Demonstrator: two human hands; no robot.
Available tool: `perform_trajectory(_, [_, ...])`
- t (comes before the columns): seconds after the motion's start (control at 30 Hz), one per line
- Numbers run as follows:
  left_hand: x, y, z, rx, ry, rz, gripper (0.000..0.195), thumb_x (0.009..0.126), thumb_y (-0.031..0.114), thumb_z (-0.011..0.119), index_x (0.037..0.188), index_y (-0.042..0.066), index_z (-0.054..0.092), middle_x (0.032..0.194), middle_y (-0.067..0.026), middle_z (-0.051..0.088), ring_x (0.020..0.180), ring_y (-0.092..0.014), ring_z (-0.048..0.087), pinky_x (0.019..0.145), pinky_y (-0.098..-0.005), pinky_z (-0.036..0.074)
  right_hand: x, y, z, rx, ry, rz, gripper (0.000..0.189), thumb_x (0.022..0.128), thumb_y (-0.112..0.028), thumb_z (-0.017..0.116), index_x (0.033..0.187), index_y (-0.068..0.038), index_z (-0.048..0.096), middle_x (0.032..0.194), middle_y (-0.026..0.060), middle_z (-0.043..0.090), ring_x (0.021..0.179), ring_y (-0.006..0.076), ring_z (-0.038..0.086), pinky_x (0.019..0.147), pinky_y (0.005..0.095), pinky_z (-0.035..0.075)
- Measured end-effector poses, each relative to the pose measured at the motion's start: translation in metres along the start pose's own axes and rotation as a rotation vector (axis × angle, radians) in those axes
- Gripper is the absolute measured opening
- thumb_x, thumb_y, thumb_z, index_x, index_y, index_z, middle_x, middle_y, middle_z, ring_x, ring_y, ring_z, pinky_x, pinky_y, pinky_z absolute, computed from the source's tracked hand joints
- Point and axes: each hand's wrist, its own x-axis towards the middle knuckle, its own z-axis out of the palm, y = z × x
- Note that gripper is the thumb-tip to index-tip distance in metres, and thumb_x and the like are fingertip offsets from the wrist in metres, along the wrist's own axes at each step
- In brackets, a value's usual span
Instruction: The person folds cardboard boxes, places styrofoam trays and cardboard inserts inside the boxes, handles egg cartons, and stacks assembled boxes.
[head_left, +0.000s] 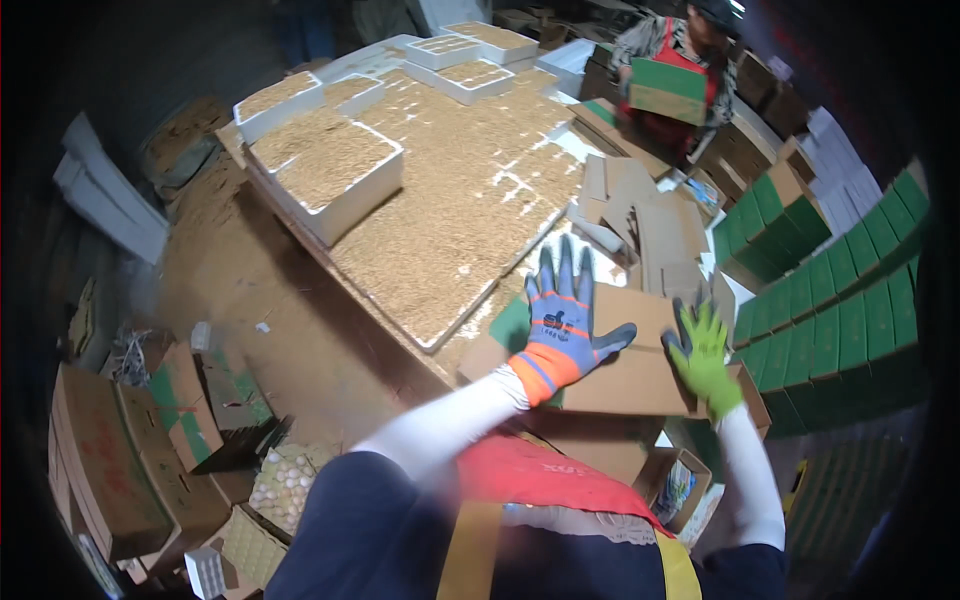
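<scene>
My left hand, in a blue and orange work glove with dark fingertips, lies flat with its fingers spread on a closed brown cardboard box. At the box's right end is my right hand, in a green glove with dark fingertips, its fingers apart. The box has a green part at its left side and stands in front of my red apron. Just beyond the hands lie flattened cardboard pieces. To the left, a large tray bed is filled with tan husk-like material.
White foam boxes filled with the same material stand on the bed. A co-worker holds a green and brown box at the upper right. Green boxes are stacked at the right. Cardboard boxes and a tray of eggs are at the lower left.
</scene>
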Motion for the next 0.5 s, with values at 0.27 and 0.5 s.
perform_trajectory(0.27, [0.001, 0.014, -0.024, -0.357, -0.385, 0.075, 0.101, 0.073, 0.061, 0.067, 0.140, -0.004, 0.029, 0.137, -0.0262, 0.041, 0.121, -0.038, 0.048, 0.098, -0.0415, 0.042, -0.063, 0.080, -0.083, 1.902, -0.859, 0.879, 0.074, 0.090, -0.064, 0.042, 0.137, -0.008, 0.039, 0.121, 0.0160, 0.057, 0.079, 0.0241, 0.064, 0.059, 0.0306, 0.053])
perform_trajectory(0.5, [-0.026, -0.044, -0.015, -0.572, -0.786, -0.235, 0.078, 0.088, 0.045, 0.054, 0.146, 0.003, 0.022, 0.136, -0.0222, 0.045, 0.121, -0.034, 0.050, 0.099, -0.0401, 0.041, -0.180, -0.045, 0.023, 1.092, -0.192, 0.540, 0.059, 0.074, -0.031, 0.076, 0.120, 0.000, 0.054, 0.111, 0.0131, 0.062, 0.103, 0.0239, 0.056, 0.091, 0.0363, 0.044])
